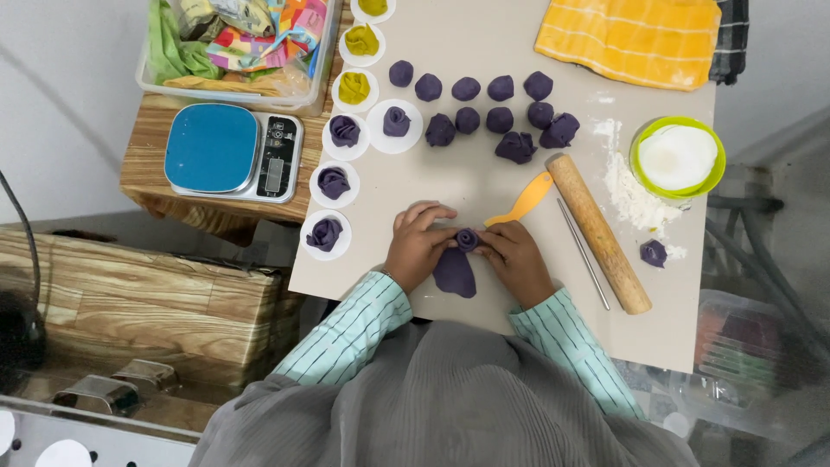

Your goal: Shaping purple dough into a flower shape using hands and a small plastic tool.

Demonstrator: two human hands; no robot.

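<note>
- Your left hand [418, 245] and right hand [517, 259] meet at the near middle of the desk [484, 186], both grips closed on one purple dough piece [456, 270].
- The dough's far end is rolled into a small coil [467, 239], pinched between your fingertips from both sides; its flat tail lies on the desk toward you, between your wrists.
- Just beyond your right hand: an orange scraper [525, 201], its tip near your knuckles.
- To the right of that: a wooden rolling pin [599, 233] lying slantwise, a thin metal rod [584, 253] alongside it, and a stray purple scrap [654, 252] past the pin.
- Left edge of the desk: white discs carrying finished purple rosettes [326, 233], running away from you; yellow-green ones [354, 87] farther up.
- Farther back, centre: two rows of purple dough balls [467, 104].
- Right rear: a green-rimmed bowl [678, 157] beside spilled flour [631, 192].
- Far edge: a yellow cloth [629, 39].
- Off the desk, left: a blue kitchen scale [233, 151].
</note>
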